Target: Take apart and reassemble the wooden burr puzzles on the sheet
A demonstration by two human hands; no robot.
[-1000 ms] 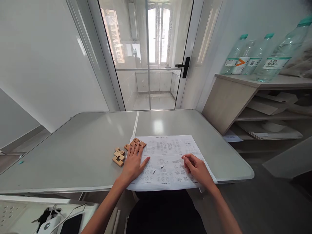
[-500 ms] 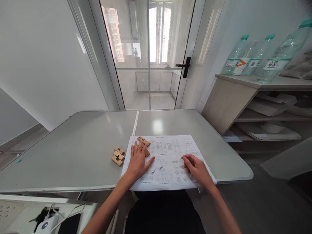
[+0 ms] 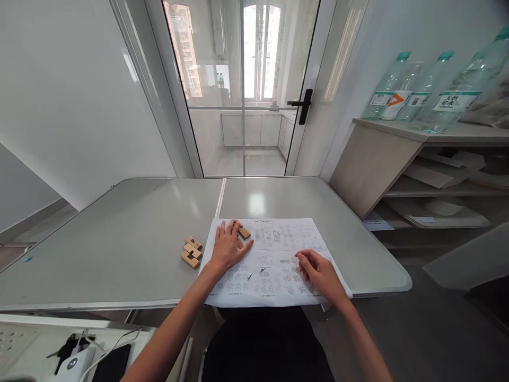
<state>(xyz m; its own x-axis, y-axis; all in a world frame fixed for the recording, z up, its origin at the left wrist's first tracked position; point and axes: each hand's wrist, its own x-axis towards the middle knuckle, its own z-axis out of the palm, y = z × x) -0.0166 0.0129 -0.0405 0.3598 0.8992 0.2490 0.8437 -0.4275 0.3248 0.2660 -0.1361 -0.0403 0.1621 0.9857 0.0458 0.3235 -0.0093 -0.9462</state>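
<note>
Our flat-spread left hand (image 3: 227, 248) has slid some wooden puzzle pieces (image 3: 244, 233) farther onto the printed sheet (image 3: 272, 258), leaving them apart from the wooden cluster (image 3: 191, 253) left of it; our right hand (image 3: 321, 271), curled over its right side, hides any contents.

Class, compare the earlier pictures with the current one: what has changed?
The left hand has moved rightward and slightly away from the person, sliding the wooden blocks beneath it rightward over the printed sheet. The right hand and the separate wooden cluster farther left stayed put.
</note>
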